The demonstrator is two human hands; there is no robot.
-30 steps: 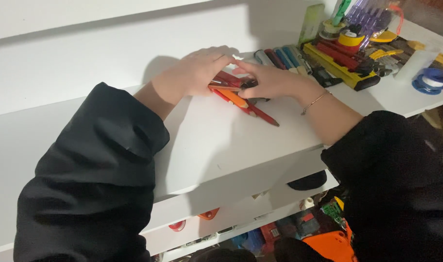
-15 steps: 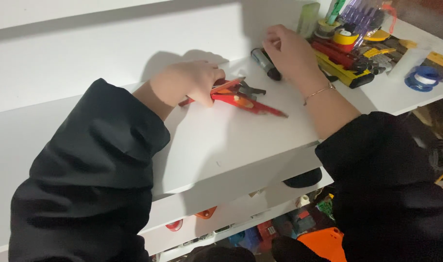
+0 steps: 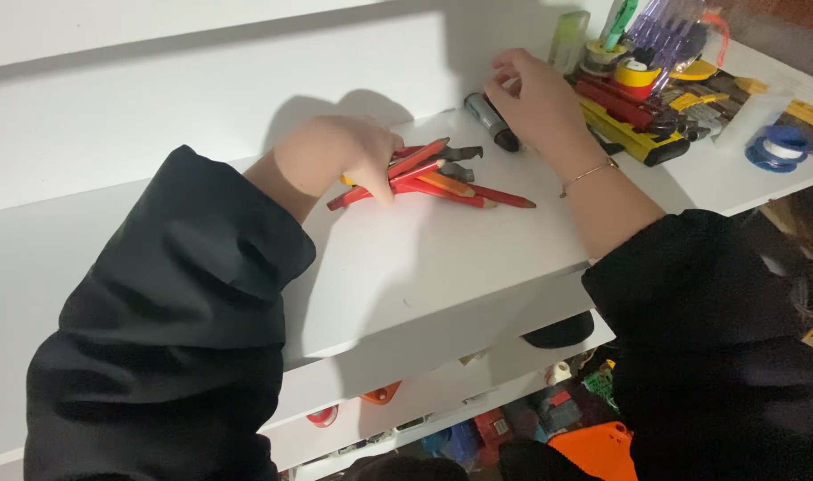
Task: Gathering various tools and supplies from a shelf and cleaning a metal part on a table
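A loose bundle of red and orange pencils (image 3: 442, 183) lies on the white shelf (image 3: 406, 267), with a dark metal tool (image 3: 460, 154) among them. My left hand (image 3: 348, 156) is closed around the near ends of these pencils. My right hand (image 3: 531, 93) reaches further back and rests on a row of markers; one dark marker (image 3: 491, 120) shows just left of its fingers. Whether the right hand grips a marker is hidden by the fingers. A thin bracelet circles my right wrist. Both arms wear black sleeves.
At the right end of the shelf lies a crowd of tools: a yellow level (image 3: 633, 134), a red tool (image 3: 620, 102), tape rolls (image 3: 638, 71), a blue reel (image 3: 780, 147) and a green bottle (image 3: 569, 40). Lower shelves hold an orange tool (image 3: 602, 445) and other items.
My right hand left the pencils and moved back-right onto the markers. My left hand closed on the pencil bundle and shifted it slightly, fanning the tips.
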